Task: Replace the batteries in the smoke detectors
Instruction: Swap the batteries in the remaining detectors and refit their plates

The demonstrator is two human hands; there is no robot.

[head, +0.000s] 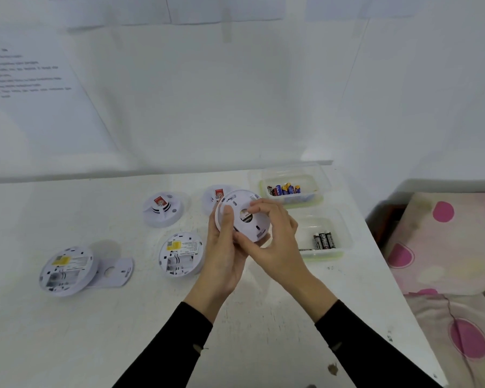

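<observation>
Both hands hold one white round smoke detector (249,219) above the table, its flat back plate turned toward me. My left hand (226,247) grips its left rim with the thumb on the plate. My right hand (269,233) wraps the right and lower rim, fingers over the top. A dark battery shows through the plate's centre hole. On the table lie two detectors with open battery bays (181,253) (66,271), a loose back plate (115,271), and two detectors face up (163,210) (214,196).
Two clear plastic tubs stand at the right: the far tub (294,189) holds several coloured batteries, the near tub (324,242) holds black batteries. The white table's right edge (389,275) drops beside a pink-spotted bedspread (445,261). A white wall with paper sheets stands behind.
</observation>
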